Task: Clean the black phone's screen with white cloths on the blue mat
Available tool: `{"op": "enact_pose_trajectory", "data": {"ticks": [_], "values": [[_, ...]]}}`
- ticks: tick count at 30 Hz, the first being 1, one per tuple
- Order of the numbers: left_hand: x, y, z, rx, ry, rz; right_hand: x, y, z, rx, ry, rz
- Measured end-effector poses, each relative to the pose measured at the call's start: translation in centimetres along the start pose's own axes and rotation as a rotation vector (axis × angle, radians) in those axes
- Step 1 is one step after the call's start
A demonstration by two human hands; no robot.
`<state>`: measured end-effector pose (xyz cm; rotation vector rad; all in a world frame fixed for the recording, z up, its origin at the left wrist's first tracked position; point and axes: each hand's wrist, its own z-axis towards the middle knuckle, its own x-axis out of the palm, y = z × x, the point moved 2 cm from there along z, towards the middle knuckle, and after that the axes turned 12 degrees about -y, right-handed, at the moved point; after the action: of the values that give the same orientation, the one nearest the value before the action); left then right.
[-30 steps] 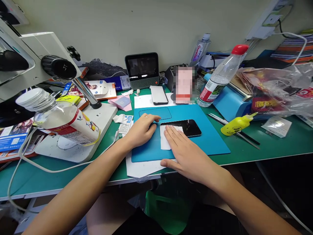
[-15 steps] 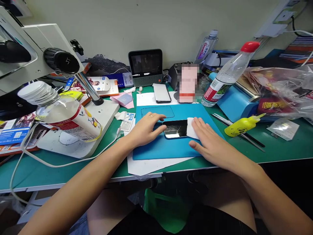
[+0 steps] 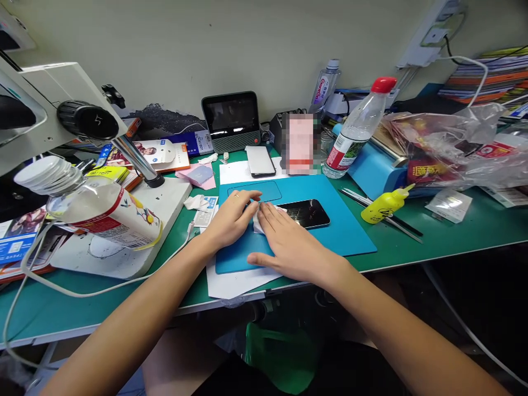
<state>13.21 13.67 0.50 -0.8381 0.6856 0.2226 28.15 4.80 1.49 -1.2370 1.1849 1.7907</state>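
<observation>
A black-screened smartphone (image 3: pixel 310 213) lies flat on the blue mat (image 3: pixel 350 239). My right hand (image 3: pixel 292 242) lies over the phone's left end, its fingers together and its thumb apart. Under those fingers a white wipe (image 3: pixel 259 224) is pressed down, mostly covered. Beside that same end rests my left hand (image 3: pixel 235 217), fingers loosely bent and apart, with a ring on one finger. Its fingertips come close to the wipe; whether they touch the phone's edge is hidden.
At left stand an open-necked bottle (image 3: pixel 103 212) and a microscope stand (image 3: pixel 138 159). A smart display (image 3: pixel 230 118) and another phone (image 3: pixel 260 160) sit behind the mat. To the right are a red-capped bottle (image 3: pixel 350 137), a yellow squeeze bottle (image 3: pixel 383 206) and tweezers (image 3: pixel 402 228).
My right hand has slid left along the phone with the wipe, from its right end to its left end, uncovering the right part of the screen. The left hand stays by the left end.
</observation>
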Motion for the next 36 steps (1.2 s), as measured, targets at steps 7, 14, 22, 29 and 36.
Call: {"op": "enact_pose_trajectory", "data": {"ticks": [7,14,22,29,36], "values": [[-0.3,-0.3,0.0,0.001,0.006,0.011,-0.8,-2.6,-6.5,-0.046,-0.078,-0.116],[-0.3,-0.7,0.1,-0.019,0.052,0.003,-2.4,-8.8,-7.9,0.127,-0.068,-0.184],[-0.1,-0.4,0.1,-0.011,0.037,0.025,-2.0,-8.9,-2.8,0.239,-0.083,-0.206],[0.0,-0.2,0.2,0.008,0.013,0.023,0.0,-2.2,0.5,0.094,-0.018,-0.112],[-0.3,-0.3,0.2,-0.013,0.005,0.023,0.5,-0.5,-0.9,-0.025,-0.034,-0.043]]}}
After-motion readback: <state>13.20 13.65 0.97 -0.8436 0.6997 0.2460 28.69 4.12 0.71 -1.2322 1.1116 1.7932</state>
